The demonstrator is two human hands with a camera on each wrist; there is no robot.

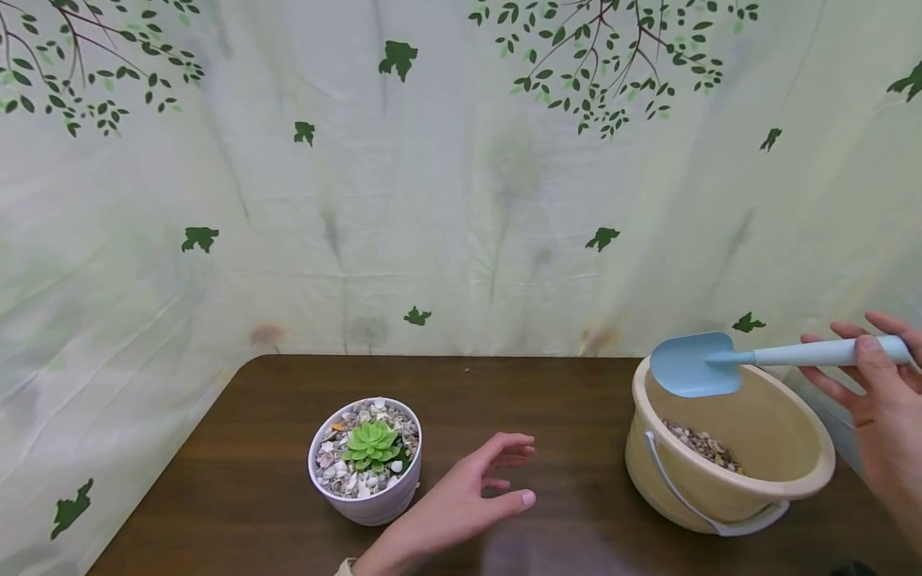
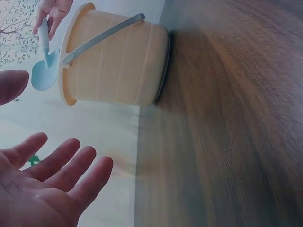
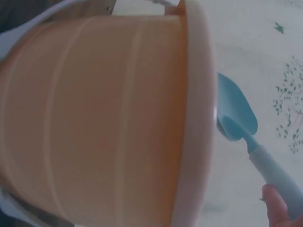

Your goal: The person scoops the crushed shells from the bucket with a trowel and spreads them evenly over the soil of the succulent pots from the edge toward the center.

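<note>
In my right hand I hold a light blue toy shovel by its handle, thumb on one side and fingers behind. The shovel's blade hangs over the far left rim of a beige bucket. Small pebbles lie in the bottom of that bucket. My left hand hovers over the table with its fingers loosely bent and nothing in them. Just left of it stands a white pot with a green succulent among pale gravel. In the right wrist view the shovel shows past the bucket's rim.
The brown wooden table ends at a hanging cloth printed with leaves and branches. A pale handle droops down the bucket's near side. A dark object shows at the bottom right edge.
</note>
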